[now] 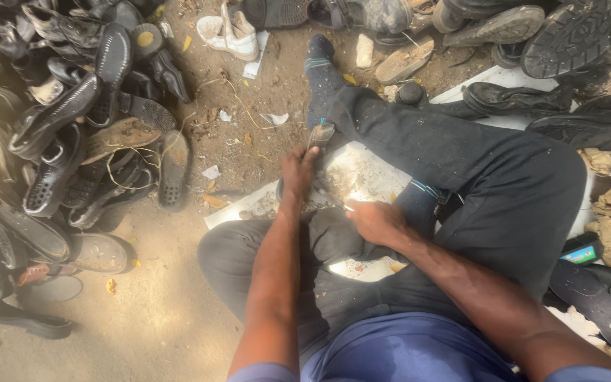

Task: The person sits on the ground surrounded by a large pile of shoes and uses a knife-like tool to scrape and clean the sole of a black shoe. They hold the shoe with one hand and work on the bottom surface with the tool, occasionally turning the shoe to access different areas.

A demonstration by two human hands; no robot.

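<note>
Here, left hand (298,172) grips a shoe (317,138) lying long axis away from the body; fingers wrapped round its near end. Right hand (375,221), just beside and nearer the body, pinches a thin tool (339,204) pointing toward the shoe; board (362,170) beneath.

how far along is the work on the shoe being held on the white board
Done: little that shows, only scrapings and dust on the white board. In hand: the left hand pins a dark shoe piece to the board, and the right hand works a thin tool at it; how much is finished is hidden by the hands. Left: a big pile of dark shoes lies beside the person.
</note>
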